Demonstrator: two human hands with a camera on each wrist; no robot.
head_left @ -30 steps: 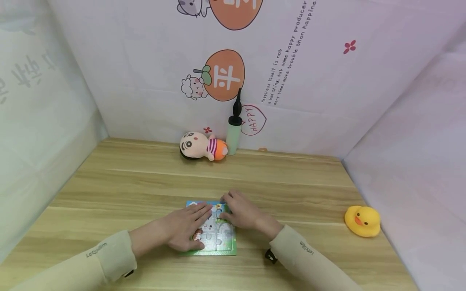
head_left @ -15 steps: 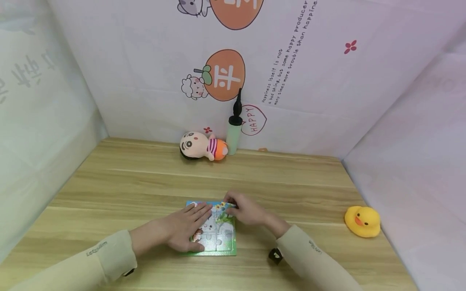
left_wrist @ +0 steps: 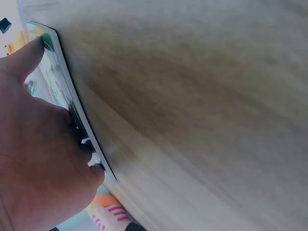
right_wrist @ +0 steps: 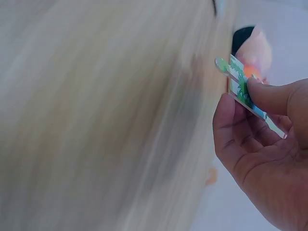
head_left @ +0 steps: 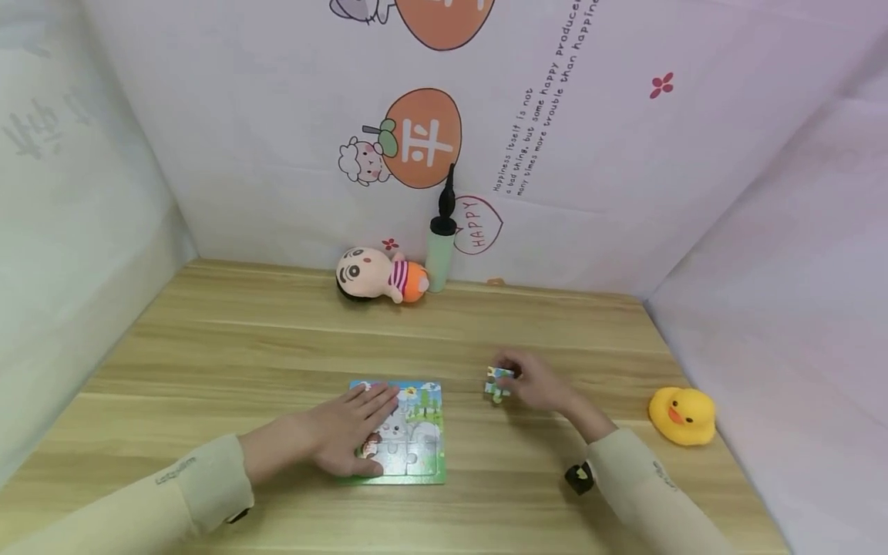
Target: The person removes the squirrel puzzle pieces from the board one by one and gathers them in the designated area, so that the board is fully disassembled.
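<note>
A small jigsaw puzzle in a tray with a grey rabbit-like animal lies on the table, its upper right showing flat printed backing. My left hand rests on its left part with fingers straight, covering much of the picture. In the left wrist view the thumb lies over one end of the puzzle's edge. To the right of the puzzle, my right hand pinches a jigsaw piece between thumb and fingers. The right wrist view shows green foliage printed on that piece.
A plush doll lies at the table's back edge, beside an upright pale green hand pump with a black nozzle. A yellow rubber duck sits at the right edge. Printed cloth walls enclose the wooden table.
My right hand has lifted the jigsaw piece out of the puzzle's upper right and carried it to the right. My left hand stays on the puzzle. The head view has shifted slightly.
</note>
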